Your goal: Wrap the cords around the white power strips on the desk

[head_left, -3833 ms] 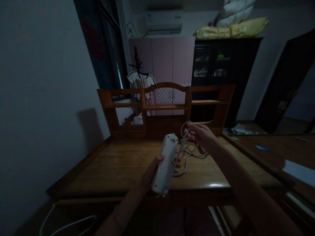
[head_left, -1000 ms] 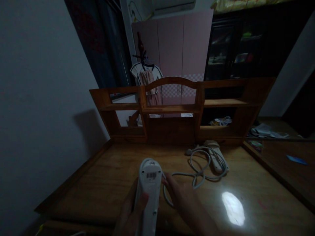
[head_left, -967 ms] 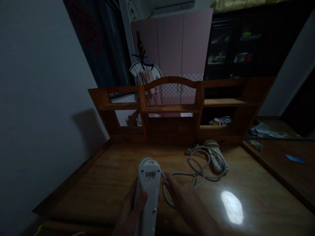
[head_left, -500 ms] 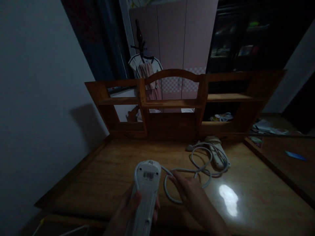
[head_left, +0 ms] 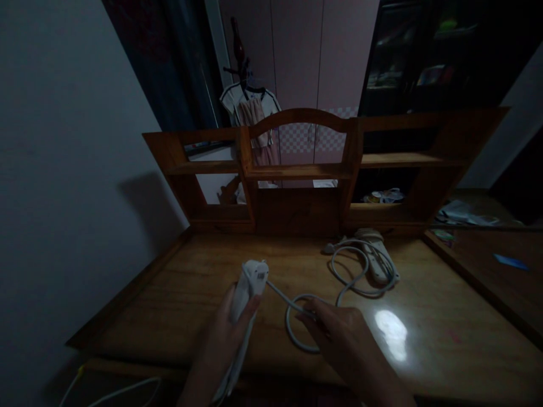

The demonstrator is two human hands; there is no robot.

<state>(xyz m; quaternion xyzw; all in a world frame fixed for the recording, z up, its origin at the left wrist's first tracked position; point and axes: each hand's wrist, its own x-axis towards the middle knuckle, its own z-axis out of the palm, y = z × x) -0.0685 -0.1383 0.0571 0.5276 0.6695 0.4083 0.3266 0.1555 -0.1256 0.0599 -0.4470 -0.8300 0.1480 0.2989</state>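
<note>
My left hand (head_left: pixel 229 328) is wrapped round a long white power strip (head_left: pixel 248 285), now turned on its edge above the front of the wooden desk (head_left: pixel 190 299). Its white cable (head_left: pixel 297 333) leaves the strip's far end and loops on the desk. My right hand (head_left: pixel 339 333) pinches that cable at the loop, fingers closed. The cable runs on in coils (head_left: pixel 360 271) to the back right, where a second white power strip (head_left: pixel 373 260) lies flat by the hutch.
A wooden hutch with shelves (head_left: pixel 297 169) stands along the desk's back edge. A white wall (head_left: pixel 63 169) is close on the left. Another dark table (head_left: pixel 500 271) with a blue card adjoins on the right. A loose white cord (head_left: pixel 119 390) hangs below the desk's front.
The power strip has rolled from flat, label up, onto its edge in my left hand. My right hand has closed on the cable loop and drawn it nearer. The view has tipped down.
</note>
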